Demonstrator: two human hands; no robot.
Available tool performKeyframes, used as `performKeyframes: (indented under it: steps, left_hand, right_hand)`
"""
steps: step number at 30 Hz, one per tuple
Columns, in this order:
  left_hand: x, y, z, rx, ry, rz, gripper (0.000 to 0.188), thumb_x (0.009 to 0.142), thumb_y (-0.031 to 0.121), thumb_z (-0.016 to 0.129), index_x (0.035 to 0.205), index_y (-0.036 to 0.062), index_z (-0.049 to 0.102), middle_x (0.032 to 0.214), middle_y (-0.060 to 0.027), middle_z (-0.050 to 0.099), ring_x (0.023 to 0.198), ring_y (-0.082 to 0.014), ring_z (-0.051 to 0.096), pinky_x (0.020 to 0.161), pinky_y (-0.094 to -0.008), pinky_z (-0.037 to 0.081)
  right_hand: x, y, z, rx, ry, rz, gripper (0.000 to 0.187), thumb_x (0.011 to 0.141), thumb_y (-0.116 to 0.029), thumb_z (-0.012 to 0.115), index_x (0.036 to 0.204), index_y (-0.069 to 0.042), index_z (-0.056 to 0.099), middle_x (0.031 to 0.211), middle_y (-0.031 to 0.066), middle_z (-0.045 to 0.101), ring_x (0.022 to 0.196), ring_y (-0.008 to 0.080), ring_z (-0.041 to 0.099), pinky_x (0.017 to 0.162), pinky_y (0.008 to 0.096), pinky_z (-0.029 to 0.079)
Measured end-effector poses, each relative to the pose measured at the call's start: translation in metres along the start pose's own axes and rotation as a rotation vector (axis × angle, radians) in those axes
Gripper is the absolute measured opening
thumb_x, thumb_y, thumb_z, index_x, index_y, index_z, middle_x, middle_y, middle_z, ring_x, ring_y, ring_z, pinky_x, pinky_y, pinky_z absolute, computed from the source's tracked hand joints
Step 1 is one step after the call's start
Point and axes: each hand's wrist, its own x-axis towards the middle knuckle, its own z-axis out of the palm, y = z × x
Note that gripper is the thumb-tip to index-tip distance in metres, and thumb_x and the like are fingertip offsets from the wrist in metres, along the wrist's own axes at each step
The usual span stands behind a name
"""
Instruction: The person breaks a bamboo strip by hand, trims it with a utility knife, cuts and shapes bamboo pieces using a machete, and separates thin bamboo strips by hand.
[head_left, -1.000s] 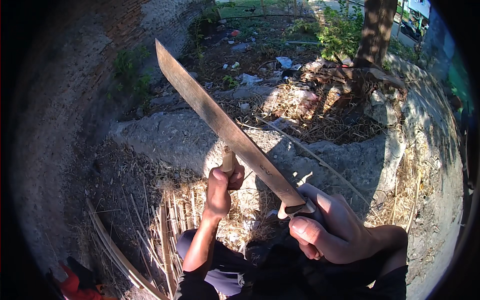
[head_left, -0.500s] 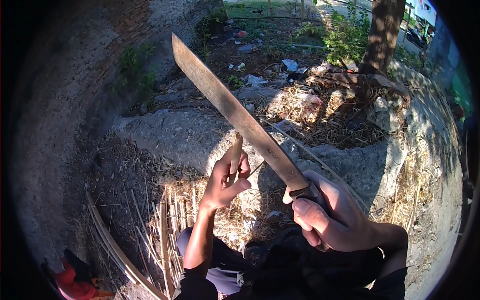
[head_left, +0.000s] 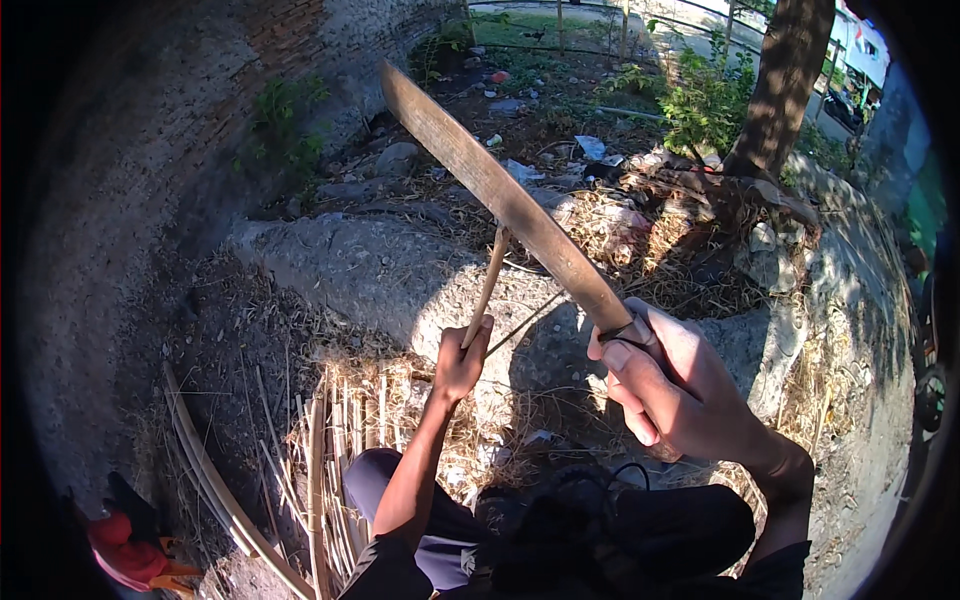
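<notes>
My right hand grips the handle of a long machete, whose blade slants up to the left over the ground. My left hand pinches the lower end of a thin bamboo strip. The strip rises to the blade and meets its underside near the middle. Below my left hand lie several split bamboo strips on dry straw.
A cracked concrete slab lies ahead, with a brick wall to the left. A tree trunk, shrubs and scattered litter stand at the back right. A red and orange object sits at the lower left.
The machete has lifted and shifted right. My left hand moved down the bamboo strip to its lower end, so more of the strip now shows below the blade.
</notes>
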Motion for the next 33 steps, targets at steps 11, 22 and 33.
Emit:
performKeyframes:
  steps: [11, 22, 33]
  left_hand:
    - [0.017, 0.013, 0.031, -0.184, 0.049, -0.033, 0.052, 0.109, 0.030, 0.053, 0.065, 0.0022, 0.051, 0.051, 0.0068, 0.037, 0.051, -0.0046, 0.031, 0.047, -0.0338, 0.022]
    - [0.021, 0.021, 0.040, -0.109, 0.077, -0.091, 0.051, 0.108, 0.026, 0.053, 0.062, 0.0042, 0.056, 0.048, 0.0034, 0.045, 0.046, -0.0070, 0.038, 0.044, -0.0340, 0.025]
    - [0.073, 0.131, 0.030, -0.170, 0.051, 0.311, 0.047, 0.110, 0.025, 0.052, 0.069, 0.0021, 0.051, 0.055, 0.0049, 0.037, 0.054, -0.0046, 0.033, 0.048, -0.0332, 0.025]
  right_hand:
    - [0.006, -0.022, 0.004, -0.142, 0.054, 0.010, 0.037, 0.101, -0.034, 0.056, 0.109, 0.002, 0.056, 0.062, -0.0019, 0.048, 0.044, 0.0040, 0.045, 0.043, 0.0217, 0.035]
    - [0.008, -0.015, 0.007, -0.241, 0.109, -0.037, 0.018, 0.106, -0.018, 0.054, 0.111, -0.001, 0.057, 0.065, -0.0020, 0.050, 0.045, 0.0045, 0.045, 0.043, 0.0225, 0.035]
    - [-0.014, -0.105, 0.007, -0.262, 0.416, -0.162, 0.038, 0.103, -0.035, 0.051, 0.112, 0.001, 0.059, 0.060, -0.0019, 0.043, 0.039, 0.0056, 0.035, 0.039, 0.0230, 0.027]
